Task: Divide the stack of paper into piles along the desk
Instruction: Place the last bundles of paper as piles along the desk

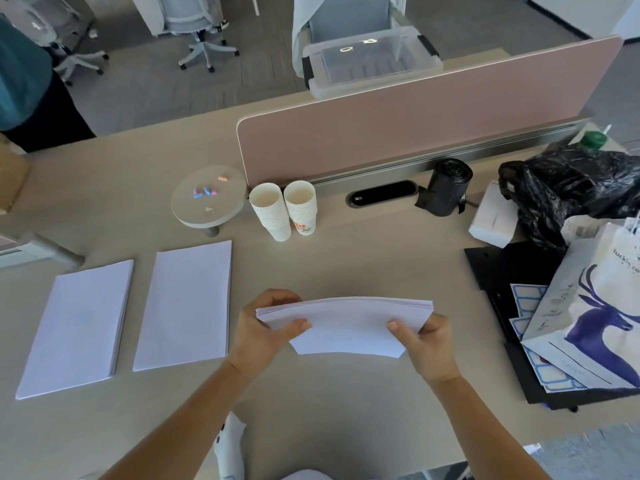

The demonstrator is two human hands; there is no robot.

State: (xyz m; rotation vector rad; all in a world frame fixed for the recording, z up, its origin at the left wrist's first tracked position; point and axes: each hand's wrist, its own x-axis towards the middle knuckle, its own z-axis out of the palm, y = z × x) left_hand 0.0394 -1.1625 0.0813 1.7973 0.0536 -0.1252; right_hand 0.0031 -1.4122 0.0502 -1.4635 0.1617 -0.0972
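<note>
- While the thumbs (pixel 298 325) press down on top of the paper, the other fingers curl under it — so each hand pinches one end.
- The left hand (pixel 266 329) holds the left end, and the right hand (pixel 427 344) holds the right end.
- The stack of paper (pixel 349 327) is over the desk (pixel 363 258), right in front of the person, and it bends up in the middle.
- Two piles lie flat on the desk to the left — the nearer pile (pixel 185 306) and the far-left pile (pixel 78 327), side by side but not touching.
- Farther back stand two stacks of paper cups (pixel 284 209), beside a pink wall (pixel 415 116).
- On the right sits a black plastic bag (pixel 568 188).
</note>
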